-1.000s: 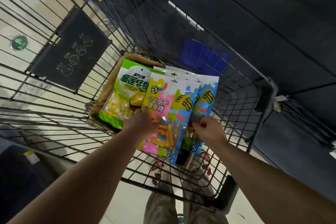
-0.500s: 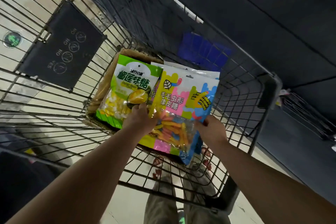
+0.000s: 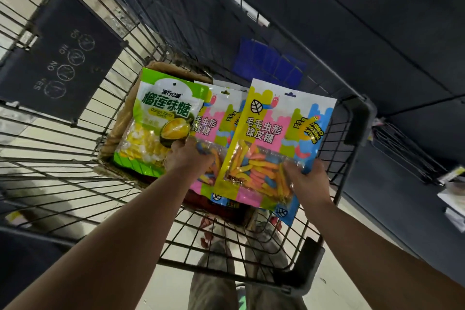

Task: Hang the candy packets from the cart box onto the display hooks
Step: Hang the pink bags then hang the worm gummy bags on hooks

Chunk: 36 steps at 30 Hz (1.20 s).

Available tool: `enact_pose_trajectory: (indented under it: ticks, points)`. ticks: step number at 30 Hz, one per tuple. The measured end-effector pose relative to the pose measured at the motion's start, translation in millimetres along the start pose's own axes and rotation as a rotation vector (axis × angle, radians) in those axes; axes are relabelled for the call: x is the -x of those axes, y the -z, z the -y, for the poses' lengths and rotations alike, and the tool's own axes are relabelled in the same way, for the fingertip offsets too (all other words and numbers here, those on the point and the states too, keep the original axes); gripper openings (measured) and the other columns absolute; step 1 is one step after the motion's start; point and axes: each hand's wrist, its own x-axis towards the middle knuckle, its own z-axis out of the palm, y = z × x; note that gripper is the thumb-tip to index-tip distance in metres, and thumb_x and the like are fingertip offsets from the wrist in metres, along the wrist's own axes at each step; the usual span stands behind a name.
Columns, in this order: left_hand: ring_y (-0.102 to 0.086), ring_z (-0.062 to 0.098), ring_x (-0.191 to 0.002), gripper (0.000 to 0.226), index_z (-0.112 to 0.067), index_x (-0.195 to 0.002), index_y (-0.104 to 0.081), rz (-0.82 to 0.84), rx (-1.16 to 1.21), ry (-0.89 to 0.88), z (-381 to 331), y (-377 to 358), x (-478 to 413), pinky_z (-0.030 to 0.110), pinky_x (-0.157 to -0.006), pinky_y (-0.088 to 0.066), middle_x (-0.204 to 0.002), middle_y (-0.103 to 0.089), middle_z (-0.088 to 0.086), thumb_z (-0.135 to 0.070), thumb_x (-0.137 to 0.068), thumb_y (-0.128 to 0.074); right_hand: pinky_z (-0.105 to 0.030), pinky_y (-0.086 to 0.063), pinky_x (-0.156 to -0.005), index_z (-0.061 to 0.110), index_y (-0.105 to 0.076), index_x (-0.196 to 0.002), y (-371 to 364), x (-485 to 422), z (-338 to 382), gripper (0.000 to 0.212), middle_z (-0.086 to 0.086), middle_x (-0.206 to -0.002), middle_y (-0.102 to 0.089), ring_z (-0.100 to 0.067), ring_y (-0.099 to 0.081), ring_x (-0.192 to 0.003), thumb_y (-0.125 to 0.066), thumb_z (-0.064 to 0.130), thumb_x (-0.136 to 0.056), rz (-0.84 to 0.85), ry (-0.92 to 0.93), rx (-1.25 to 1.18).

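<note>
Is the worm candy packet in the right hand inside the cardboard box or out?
Out. The right hand grips the worm candy packet above the cardboard box, its lower corner over the cart wires.

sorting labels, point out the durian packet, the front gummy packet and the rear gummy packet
durian packet [image 3: 164, 108]: head view, on its green lettering.
front gummy packet [image 3: 264, 131]: head view, on its pink middle panel.
rear gummy packet [image 3: 207, 124]: head view, on its pink panel beside the durian packet.
</note>
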Motion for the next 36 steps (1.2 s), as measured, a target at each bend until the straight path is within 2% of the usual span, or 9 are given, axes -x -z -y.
enact_pose_trajectory:
  ticks: [2, 6, 12, 16, 19, 22, 26, 32, 36]
  points:
    - [-0.035, 0.037, -0.129, 0.069, -0.018, -0.145, -0.035, -0.06, -0.063, -0.059, -2.8, -2.7, 4.6, 0.043, -0.103, -0.035, -0.142, -0.031, 0.015, -0.047, -0.087, -0.057, -0.019, -0.038, -0.054, 0.014, -0.052, -0.102, 3.5, 3.7, 2.9, 0.022, 0.006, -0.081, -0.056, -0.008, -0.054, -0.07, -0.064, 0.024, -0.087, -0.024, 0.024, 0.01]
    - [-0.025, 0.038, -0.136, 0.076, -0.013, -0.148, -0.03, 0.024, -0.007, -0.112, -10.0, -9.0, 8.1, 0.043, -0.106, -0.033, -0.151, -0.024, 0.015, -0.049, -0.087, -0.059, -0.021, -0.036, -0.05, 0.015, -0.047, -0.1, 10.9, 7.4, 10.4, 0.018, 0.007, -0.075, -0.051, -0.006, -0.049, -0.064, -0.06, 0.021, -0.089, -0.026, 0.052, 0.042]
    - [-0.039, 0.035, -0.131, 0.033, -0.018, -0.115, -0.065, -0.009, 0.132, -0.159, -5.3, -19.1, 9.8, 0.044, -0.104, -0.038, -0.144, -0.041, 0.015, -0.035, -0.086, -0.062, -0.01, -0.032, -0.05, 0.017, -0.044, -0.1, 17.1, 16.6, 18.9, 0.016, 0.011, -0.078, -0.049, -0.009, -0.047, -0.069, -0.057, 0.018, -0.091, -0.03, 0.129, 0.104]
    - [-0.052, 0.031, -0.113, 0.041, -0.007, -0.12, -0.056, 0.027, 0.219, -0.103, -3.7, -18.8, 5.2, 0.039, -0.087, -0.043, -0.126, -0.053, 0.017, -0.035, -0.09, -0.058, -0.017, -0.035, -0.052, 0.018, -0.044, -0.098, 17.7, 22.5, 21.7, 0.013, 0.012, -0.078, -0.051, -0.005, -0.049, -0.068, -0.055, 0.016, -0.09, -0.006, 0.121, 0.119]
    - [-0.046, 0.038, -0.121, 0.056, -0.006, -0.136, -0.042, -0.024, 0.21, -0.039, -3.1, -9.3, 0.4, 0.045, -0.096, -0.041, -0.132, -0.048, 0.023, -0.035, -0.091, -0.057, -0.018, -0.035, -0.049, 0.017, -0.043, -0.097, 18.9, 22.6, 22.3, 0.013, 0.01, -0.076, -0.052, -0.002, -0.05, -0.067, -0.054, 0.014, -0.09, -0.005, 0.105, 0.114]
    - [-0.039, 0.043, -0.128, 0.047, -0.015, -0.139, -0.041, 0.028, 0.156, -0.059, -0.4, -1.9, -1.5, 0.047, -0.103, -0.039, -0.142, -0.035, 0.026, -0.032, -0.096, -0.051, -0.017, -0.032, -0.047, 0.017, -0.041, -0.098, 19.6, 22.2, 20.8, 0.013, 0.012, -0.075, -0.049, -0.004, -0.049, -0.066, -0.053, 0.014, -0.091, 0.0, 0.101, 0.119]
    - [-0.049, 0.041, -0.125, 0.068, -0.011, -0.145, -0.03, 0.098, 0.187, -0.058, 0.6, -0.9, -8.7, 0.053, -0.106, -0.039, -0.139, -0.049, 0.022, -0.045, -0.091, -0.054, -0.018, -0.031, -0.049, 0.014, -0.042, -0.101, 18.6, 20.9, 17.2, 0.015, 0.012, -0.075, -0.048, -0.001, -0.046, -0.066, -0.052, 0.014, -0.091, -0.005, 0.094, 0.137]
    - [-0.061, 0.034, -0.107, 0.085, -0.018, -0.119, -0.062, 0.091, 0.268, 0.018, 8.6, 17.5, -12.1, 0.047, -0.095, -0.051, -0.115, -0.066, 0.011, -0.062, -0.047, -0.074, -0.017, -0.032, -0.05, 0.014, -0.041, -0.099, 19.2, 19.7, 15.9, 0.015, 0.014, -0.076, -0.047, 0.001, -0.045, -0.066, -0.053, 0.012, -0.09, -0.009, 0.107, 0.139]
    - [-0.066, 0.028, -0.096, 0.055, -0.019, -0.107, -0.07, 0.151, 0.396, -0.015, 19.1, 24.5, -0.3, 0.044, -0.09, -0.055, -0.102, -0.07, 0.007, -0.045, -0.061, -0.085, -0.017, -0.035, -0.053, 0.016, -0.042, -0.099, 19.2, 22.1, 17.4, 0.016, 0.013, -0.077, -0.049, 0.0, -0.047, -0.069, -0.055, 0.012, -0.09, -0.001, 0.078, 0.084]
